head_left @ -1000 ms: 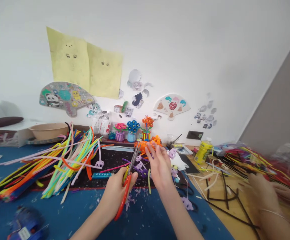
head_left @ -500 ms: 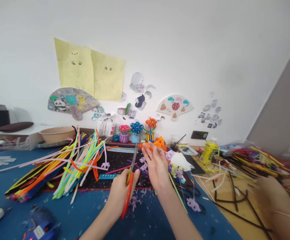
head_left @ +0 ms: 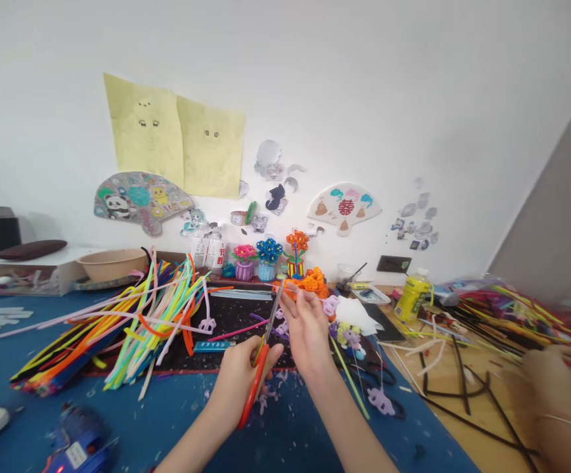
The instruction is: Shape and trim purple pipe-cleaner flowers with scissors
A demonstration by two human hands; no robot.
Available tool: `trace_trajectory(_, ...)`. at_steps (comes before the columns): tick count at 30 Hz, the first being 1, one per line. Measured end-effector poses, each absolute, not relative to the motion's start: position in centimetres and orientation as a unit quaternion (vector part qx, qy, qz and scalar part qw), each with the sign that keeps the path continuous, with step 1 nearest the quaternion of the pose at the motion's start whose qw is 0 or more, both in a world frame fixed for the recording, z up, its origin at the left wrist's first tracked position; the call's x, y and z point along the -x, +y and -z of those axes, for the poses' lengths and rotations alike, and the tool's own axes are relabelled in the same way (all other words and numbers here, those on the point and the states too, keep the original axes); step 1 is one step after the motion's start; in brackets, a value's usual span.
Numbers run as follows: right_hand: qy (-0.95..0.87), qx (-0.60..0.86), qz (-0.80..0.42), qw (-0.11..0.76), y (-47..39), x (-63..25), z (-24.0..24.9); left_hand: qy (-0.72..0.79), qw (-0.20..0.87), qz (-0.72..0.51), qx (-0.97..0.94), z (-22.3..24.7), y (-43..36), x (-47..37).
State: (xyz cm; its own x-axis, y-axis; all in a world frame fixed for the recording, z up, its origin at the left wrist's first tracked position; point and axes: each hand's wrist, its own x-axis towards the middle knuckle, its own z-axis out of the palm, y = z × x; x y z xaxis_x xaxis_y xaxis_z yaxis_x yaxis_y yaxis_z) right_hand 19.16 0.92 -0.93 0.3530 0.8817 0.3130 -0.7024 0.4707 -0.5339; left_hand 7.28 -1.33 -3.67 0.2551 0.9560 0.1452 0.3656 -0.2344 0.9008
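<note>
In my left hand [head_left: 246,374] is a pair of scissors [head_left: 254,389] with red handles, blades pointing up and away. The blade tips lie against the fingers of my right hand [head_left: 309,335], which are bent together; what they pinch is hidden. A lilac fuzzy piece [head_left: 330,305] shows just past my right hand's outer edge, and I cannot tell whether it is held. Other lilac pieces [head_left: 281,327] lie on the dark mat [head_left: 236,312] behind the blades. Beneath my hands, lilac scraps [head_left: 265,398] are scattered.
Bundles of coloured pipe cleaners [head_left: 137,328] cover the left side. A blue glue gun [head_left: 81,440] lies in front. Potted pipe-cleaner flowers [head_left: 269,253] stand by the wall. A yellow bottle [head_left: 412,297] is on the right, where another person's hands [head_left: 554,381] work near more pipe cleaners.
The scissors' tips have shifted right, closer to my right hand's fingers. Those fingers have drawn together and moved slightly left. The other person's hands have shifted a little to the right.
</note>
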Motion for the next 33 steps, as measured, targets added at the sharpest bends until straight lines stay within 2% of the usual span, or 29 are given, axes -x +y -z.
trace_trajectory(9, -0.284, 0.149, -0.490, 0.811, 1.0, -19.2, 1.1, 0.469, 0.412, -0.358, -0.694, 4.2, -0.9, -7.3)
trace_trajectory(18, -0.290, 0.154, -0.490, 0.808, 0.7, -18.9, 0.8, 0.482, 0.361, -0.367, -0.709, 3.5, -2.5, -7.6)
trace_trajectory(33, -0.293, 0.158, -0.481, 0.811, 0.8, -19.1, 0.9, 0.471, 0.389, -0.373, -0.698, 3.4, -1.9, -7.3)
